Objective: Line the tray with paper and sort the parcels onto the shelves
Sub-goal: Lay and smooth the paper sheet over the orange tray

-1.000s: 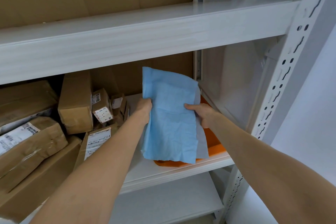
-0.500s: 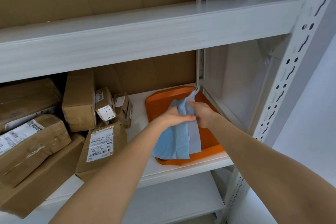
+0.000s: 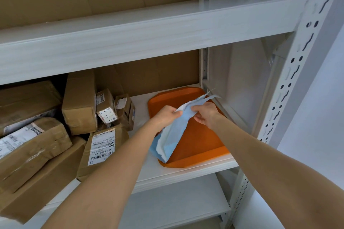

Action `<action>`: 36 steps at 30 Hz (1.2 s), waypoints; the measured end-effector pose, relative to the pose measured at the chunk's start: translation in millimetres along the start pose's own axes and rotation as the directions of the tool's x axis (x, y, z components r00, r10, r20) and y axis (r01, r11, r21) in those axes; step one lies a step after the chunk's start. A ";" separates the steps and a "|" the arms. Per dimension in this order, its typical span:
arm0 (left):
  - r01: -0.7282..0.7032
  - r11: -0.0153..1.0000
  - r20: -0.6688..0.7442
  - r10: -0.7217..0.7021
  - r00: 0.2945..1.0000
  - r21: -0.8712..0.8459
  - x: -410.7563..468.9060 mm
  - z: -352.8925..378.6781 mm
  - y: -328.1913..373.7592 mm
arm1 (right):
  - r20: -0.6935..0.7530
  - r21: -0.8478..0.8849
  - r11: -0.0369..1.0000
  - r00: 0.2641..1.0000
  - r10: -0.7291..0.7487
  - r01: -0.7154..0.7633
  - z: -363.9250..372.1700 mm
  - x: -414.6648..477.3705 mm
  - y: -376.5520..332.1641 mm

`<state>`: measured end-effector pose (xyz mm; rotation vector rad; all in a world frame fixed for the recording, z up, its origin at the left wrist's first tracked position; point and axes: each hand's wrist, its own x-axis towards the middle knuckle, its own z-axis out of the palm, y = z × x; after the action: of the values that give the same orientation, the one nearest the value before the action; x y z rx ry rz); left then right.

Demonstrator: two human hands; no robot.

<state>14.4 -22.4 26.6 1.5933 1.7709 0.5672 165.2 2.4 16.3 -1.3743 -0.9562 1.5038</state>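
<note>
The left hand (image 3: 165,117) and right hand (image 3: 206,115) pinch the blue paper (image 3: 173,135), lowered since a second ago onto the tray (image 3: 201,141) but bunched; parcels (image 3: 80,102) at nine o'clock wait.

Both hands (image 3: 166,117) close together, fingers (image 3: 199,119) curled

The tray (image 3: 201,141) lies on the right end of the middle shelf (image 3: 149,171), with the parcels (image 3: 55,132) piled to its left. The paper (image 3: 171,135) hangs over the tray's left side, held between both hands.
</note>
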 end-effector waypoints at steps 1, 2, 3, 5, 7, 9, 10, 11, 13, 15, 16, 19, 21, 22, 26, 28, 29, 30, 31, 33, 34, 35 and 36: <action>0.010 0.999 -0.020 -0.009 1.000 0.034 2.4 -2.1 -1.4 | -0.032 -0.040 0.999 0.999 -0.021 0.020 -0.1 1.6 0.9; 0.018 0.996 -0.035 -0.016 0.999 0.083 4.0 -5.1 -1.8 | -0.070 -0.120 0.992 0.996 -0.052 0.044 -0.7 5.3 2.6; 0.013 0.988 -0.049 -0.006 0.999 0.156 6.1 -9.0 -2.5 | -0.097 -0.259 0.963 0.990 -0.101 0.073 -2.3 8.1 3.3; -0.006 0.915 -0.111 0.056 0.992 0.404 9.6 -19.6 -2.1 | -0.112 -0.581 0.809 0.976 -0.187 0.089 -6.8 13.0 5.5; 0.040 0.741 -0.203 0.132 0.970 0.671 10.8 -32.5 3.9 | -0.090 -0.787 0.613 0.972 -0.219 0.065 -12.5 15.5 8.5; 0.104 0.593 -0.264 0.189 0.946 0.798 15.5 -43.9 12.0 | -0.059 -0.890 0.456 0.984 -0.165 0.023 -16.8 15.9 11.9; 0.128 0.552 -0.278 0.198 0.940 0.824 19.7 -49.1 15.0 | -0.038 -0.926 0.377 0.992 -0.117 0.009 -19.6 18.0 14.2; 0.149 0.531 -0.292 0.196 0.936 0.834 23.9 -53.9 17.7 | -0.006 -0.952 0.305 0.998 -0.064 0.013 -21.9 15.3 14.5; 0.178 0.531 -0.310 0.170 0.936 0.828 31.8 -63.8 21.8 | -0.027 -0.974 0.225 1.000 -0.004 -0.026 -24.6 9.7 12.4; 0.184 0.529 -0.319 0.176 0.931 0.829 39.5 -71.6 24.0 | -0.143 -0.959 0.256 0.987 -0.077 -0.119 -26.2 9.1 7.4; 0.180 0.536 -0.329 0.197 0.923 0.825 42.8 -74.4 25.4 | -0.226 -0.938 0.299 0.965 -0.135 -0.178 -25.5 9.2 3.9; 0.153 0.586 -0.368 0.267 0.891 0.796 50.7 -77.4 31.2 | -0.310 -0.911 0.369 0.893 -0.326 -0.182 -19.1 9.9 -9.6; 0.090 0.662 -0.368 0.293 0.882 0.744 59.1 -77.7 32.9 | -0.214 -0.964 0.244 0.860 -0.463 -0.108 -16.6 12.6 -14.6; 0.043 0.718 -0.367 0.302 0.880 0.695 64.9 -77.2 32.6 | -0.119 -0.987 0.156 0.857 -0.501 -0.046 -13.9 14.1 -15.5; -0.113 0.832 -0.394 0.372 0.841 0.543 84.4 -72.0 29.8 | 0.214 -0.977 -0.033 0.945 -0.246 0.213 -4.4 24.5 -2.4; -0.128 0.851 -0.425 0.379 0.822 0.510 93.7 -70.1 29.0 | 0.231 -0.973 -0.044 0.971 -0.065 0.229 -6.5 30.6 10.5; -0.122 0.865 -0.438 0.363 0.822 0.487 98.3 -69.8 28.3 | 0.220 -0.975 -0.039 0.976 -0.009 0.219 -7.8 32.8 16.8; -0.115 0.880 -0.440 0.339 0.832 0.460 103.3 -69.7 27.9 | 0.209 -0.977 -0.043 0.978 0.023 0.210 -9.3 34.9 22.9; -0.114 0.898 -0.428 0.311 0.849 0.425 108.8 -69.5 26.9 | 0.205 -0.977 -0.054 0.978 0.038 0.207 -10.7 37.2 28.3; -0.131 0.920 -0.347 0.267 0.899 0.369 117.8 -67.3 25.6 | 0.200 -0.977 -0.071 0.979 0.050 0.203 -12.2 41.2 35.5; -0.142 0.916 -0.285 0.260 0.922 0.375 120.1 -64.6 26.4 | 0.196 -0.977 -0.071 0.979 0.051 0.199 -12.4 43.2 37.0; -0.152 0.905 -0.229 0.258 0.939 0.396 120.8 -61.6 27.4 | 0.190 -0.979 -0.070 0.980 0.055 0.193 -12.2 45.6 37.5; -0.164 0.897 -0.183 0.257 0.949 0.410 120.9 -58.2 27.9 | 0.183 -0.979 -0.075 0.981 0.061 0.187 -11.2 47.8 37.5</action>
<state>-11.4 107.4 62.1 2.0883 1.9895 0.5432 171.7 34.7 -36.0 -2.1006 -2.5906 0.5193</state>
